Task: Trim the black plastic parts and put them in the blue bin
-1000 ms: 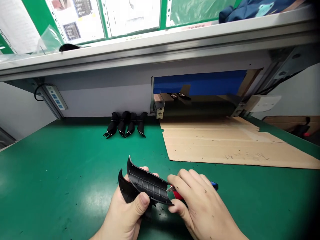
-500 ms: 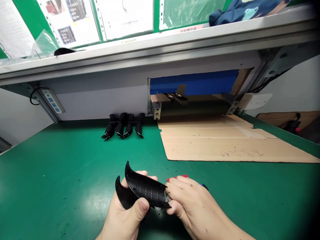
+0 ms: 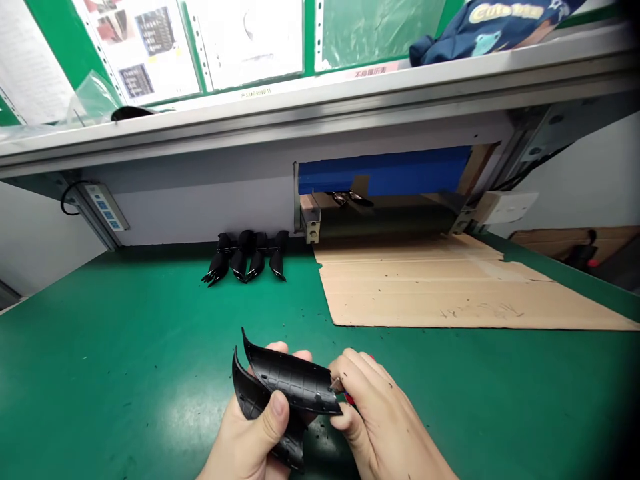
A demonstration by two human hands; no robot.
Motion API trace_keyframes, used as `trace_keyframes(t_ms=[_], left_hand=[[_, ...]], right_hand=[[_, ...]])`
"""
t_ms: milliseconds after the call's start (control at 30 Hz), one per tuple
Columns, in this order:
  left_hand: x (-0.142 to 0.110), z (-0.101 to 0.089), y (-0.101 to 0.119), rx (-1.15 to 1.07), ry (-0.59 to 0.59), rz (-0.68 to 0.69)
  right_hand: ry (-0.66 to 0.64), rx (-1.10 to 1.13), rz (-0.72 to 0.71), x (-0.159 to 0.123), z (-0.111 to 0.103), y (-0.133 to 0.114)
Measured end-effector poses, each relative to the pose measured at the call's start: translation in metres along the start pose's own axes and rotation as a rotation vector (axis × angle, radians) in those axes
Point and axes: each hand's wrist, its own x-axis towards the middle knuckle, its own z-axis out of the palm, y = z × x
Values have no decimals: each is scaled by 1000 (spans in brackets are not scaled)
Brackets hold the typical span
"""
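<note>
Green covers the tabletop (image 3: pixel 125 347), with small dark bits scattered over it. At far left a white power strip (image 3: pixel 107 208) with blue sockets is fixed at a slant beside the pale back panel (image 3: pixel 200 207). Next, a row of glossy black pieces (image 3: pixel 245 259) lies on the tabletop against that panel.

Nearer the person, the left hand (image 3: pixel 253 430) is partly closed around 2 curved black shells, thumb on top and fingers beneath. The lower shell (image 3: pixel 247 393) runs under the thumb, its pointed end up and to the left; the upper shell (image 3: pixel 295 380) overlaps it, ribbed inner face upward, and reaches towards the right hand (image 3: pixel 375 410). That hand is curled around a tool (image 3: pixel 337 385) whose metal tip meets the upper shell's right end; bits of red and blue show at its grip, the rest hidden. The right thumb is at the shell's lower corner.

Behind, a blue strip (image 3: pixel 385 172) hangs over an opening, and flattened cardboard (image 3: pixel 400 297) extends rightward, below a white switch box (image 3: pixel 507 207).
</note>
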Motion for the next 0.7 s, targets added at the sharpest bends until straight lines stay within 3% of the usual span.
trace_keyframes(t_ms=[100,267,367,433,533,700], left_hand=[[0,1,1,3,8,4],[-1,5,3,33,31,43],[0,5,2,72,53,105],[1,4,0,105,48,120],[4,0,-2,129,24,105],[7,-3,-1,171,53,145]], right_hand=[[-14,51,-23,1,-1,-3],[-201,226,-70,5,-19,-6],[-86,208,-133,6,-25,1],[3,105,-280,6,-26,6],[-9,-55,-475,6,-28,12],[41,5,-365,6,-36,12]])
